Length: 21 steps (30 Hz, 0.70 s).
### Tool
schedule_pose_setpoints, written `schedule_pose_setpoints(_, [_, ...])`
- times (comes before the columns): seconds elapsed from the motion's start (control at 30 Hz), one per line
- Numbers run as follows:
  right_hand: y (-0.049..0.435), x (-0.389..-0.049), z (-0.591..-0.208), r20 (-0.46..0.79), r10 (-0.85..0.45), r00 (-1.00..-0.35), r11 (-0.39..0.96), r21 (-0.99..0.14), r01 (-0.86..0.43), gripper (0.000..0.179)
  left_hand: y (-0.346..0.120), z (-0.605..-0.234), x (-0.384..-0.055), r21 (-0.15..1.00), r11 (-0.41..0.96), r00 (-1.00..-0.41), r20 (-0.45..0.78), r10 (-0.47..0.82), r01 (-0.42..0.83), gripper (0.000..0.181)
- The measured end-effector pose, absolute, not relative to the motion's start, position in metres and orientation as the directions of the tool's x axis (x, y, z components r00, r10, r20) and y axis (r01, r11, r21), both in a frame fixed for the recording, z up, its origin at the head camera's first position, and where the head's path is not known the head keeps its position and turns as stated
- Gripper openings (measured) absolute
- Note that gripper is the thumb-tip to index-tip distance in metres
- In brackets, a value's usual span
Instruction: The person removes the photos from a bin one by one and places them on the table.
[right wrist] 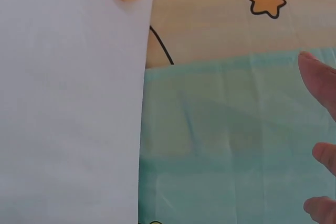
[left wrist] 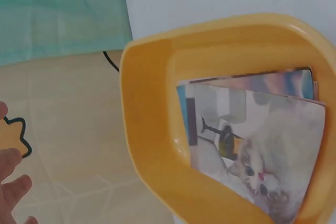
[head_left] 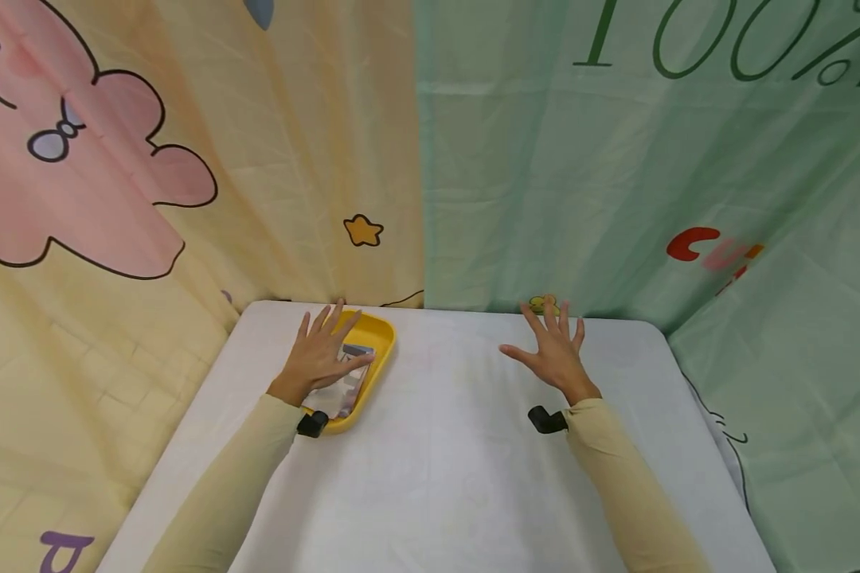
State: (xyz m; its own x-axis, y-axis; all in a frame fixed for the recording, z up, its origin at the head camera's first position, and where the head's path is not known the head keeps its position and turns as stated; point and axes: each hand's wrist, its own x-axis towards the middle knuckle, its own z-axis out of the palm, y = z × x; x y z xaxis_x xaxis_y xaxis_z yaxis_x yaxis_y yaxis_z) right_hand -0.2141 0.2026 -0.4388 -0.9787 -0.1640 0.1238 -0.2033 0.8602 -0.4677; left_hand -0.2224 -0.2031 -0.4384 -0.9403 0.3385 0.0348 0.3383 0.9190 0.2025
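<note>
Two printed curtains stand behind the table, a yellow one (head_left: 294, 175) on the left and a green one (head_left: 502, 199) on the right, meeting near the middle. Before them spreads the white table (head_left: 430, 485), over which a person's two pale sleeves, the left sleeve (head_left: 218, 489) and the right sleeve (head_left: 627, 493), reach forward. At the table's far left lies a yellow tray (head_left: 378, 334), rounded at the corners. The left hand (head_left: 321, 356) is spread wide above the tray, thumb out toward its right rim, with nothing in its grasp; from overhead it is hard to judge its height, though the left wrist view shows its fingertips clear of the tray. The right hand (head_left: 557, 358) is likewise splayed, empty, over the table's right half, well apart from the tray. Inside the tray rest some picture cards (left wrist: 252, 150), overlapping, the top one showing a cat. Smallest are the black wrist devices, one at the left wrist (head_left: 312, 424), one at the right (head_left: 547, 419).
</note>
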Motion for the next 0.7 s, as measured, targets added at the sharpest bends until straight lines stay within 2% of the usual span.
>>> schedule_pose_setpoints(0.33, [0.189, -0.221, -0.448, 0.165, -0.192, -0.967, 0.822, -0.512, -0.251, 0.087, -0.245, -0.467, -0.224, 0.255, 0.948, -0.976, -0.056, 0.209, 0.188, 0.09])
schedule_pose_setpoints(0.7, [0.175, -0.224, -0.452, 0.19, -0.218, -0.957, 0.777, -0.56, -0.288, 0.087, -0.281, -0.5, -0.215, 0.391, 0.92, -0.981, -0.175, 0.084, 0.009, 0.089])
